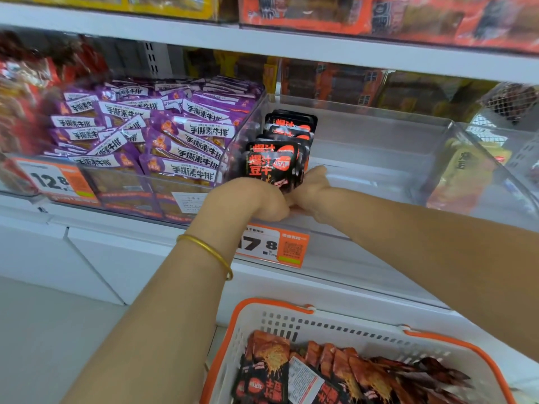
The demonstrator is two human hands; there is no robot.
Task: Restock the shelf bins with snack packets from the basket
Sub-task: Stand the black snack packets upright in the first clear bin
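Note:
A clear shelf bin [379, 121] holds a short row of black snack packets [288, 126] standing along its left wall; most of the bin is bare. My left hand [256, 199] and my right hand [312, 185] reach over the bin's front wall, close together. Between them they grip the front bunch of black packets [271, 164], upright, left hand at its lower left and right hand at its right edge. My fingertips are hidden behind the hands. Below, a white basket with an orange rim [291, 325] holds several more black-and-red packets [335, 374].
A neighbouring bin on the left is piled with purple packets [163, 132]. A bin on the right holds yellow packets [463, 176]. Orange price tags [274, 246] hang on the bin fronts. An upper shelf [291, 45] runs close above the bins.

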